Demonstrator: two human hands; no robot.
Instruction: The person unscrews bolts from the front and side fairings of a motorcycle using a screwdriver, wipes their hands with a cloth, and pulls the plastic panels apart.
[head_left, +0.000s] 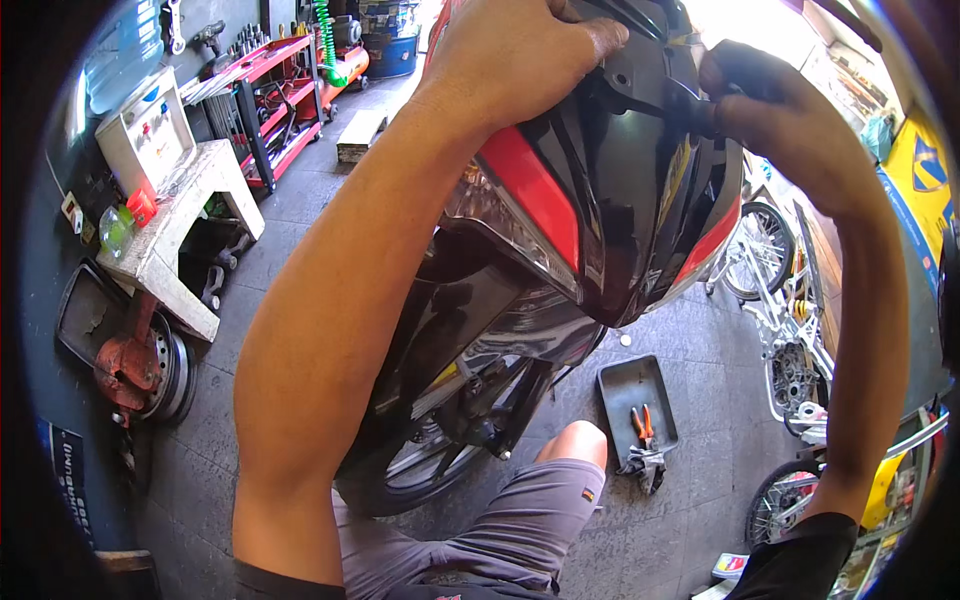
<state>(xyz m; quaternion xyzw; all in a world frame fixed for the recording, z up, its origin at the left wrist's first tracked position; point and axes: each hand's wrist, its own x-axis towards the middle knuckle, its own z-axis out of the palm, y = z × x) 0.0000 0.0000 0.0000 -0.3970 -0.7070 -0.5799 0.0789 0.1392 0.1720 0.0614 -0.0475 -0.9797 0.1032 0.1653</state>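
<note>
A black and red motorcycle front fairing (pixel 620 200) stands right in front of me, above the front wheel (pixel 430 455). My left hand (pixel 525 55) reaches over its upper left side. The thumb presses on the black cover and the other fingers curl out of sight at the top edge. On the upper right side my right hand (pixel 770 110) is closed, its thumb and fingers drawn together against the end of a dark part of the fairing. What exactly lies between those fingers is hidden.
On the floor, a black tray (pixel 640 400) holds orange-handled pliers (pixel 642 425). To the left are a white bench (pixel 185 215), a red tool cart (pixel 285 100) and a wheel rim (pixel 172 375). A bare white motorcycle frame (pixel 785 310) stands at the right.
</note>
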